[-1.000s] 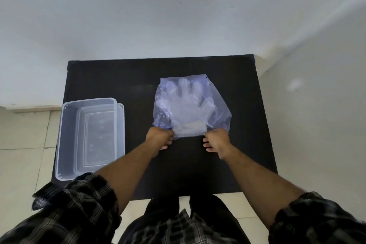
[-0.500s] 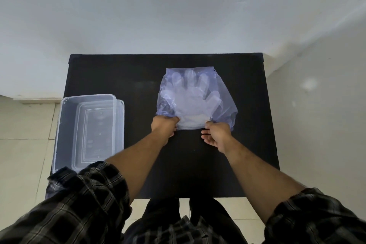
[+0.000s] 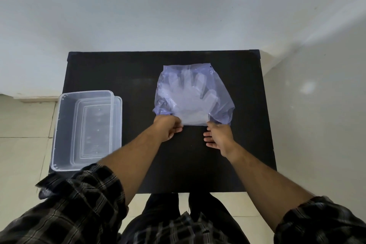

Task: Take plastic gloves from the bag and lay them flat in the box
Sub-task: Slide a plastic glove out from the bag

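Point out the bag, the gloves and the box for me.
bag (image 3: 222, 103): head view, purple right side.
gloves (image 3: 189, 96): head view, palm of the stack inside the bag.
box (image 3: 59, 125): head view, left wall.

Both bare forearms reach forward from rolled plaid sleeves, the left hand (image 3: 168, 128) curled with its fingers (image 3: 176, 129) pinched together, the right hand (image 3: 217, 136) turned palm inward with fingers (image 3: 208, 134) loosely spread.

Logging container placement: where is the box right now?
The box sits at the table's left edge, overhanging it, left of the bag.
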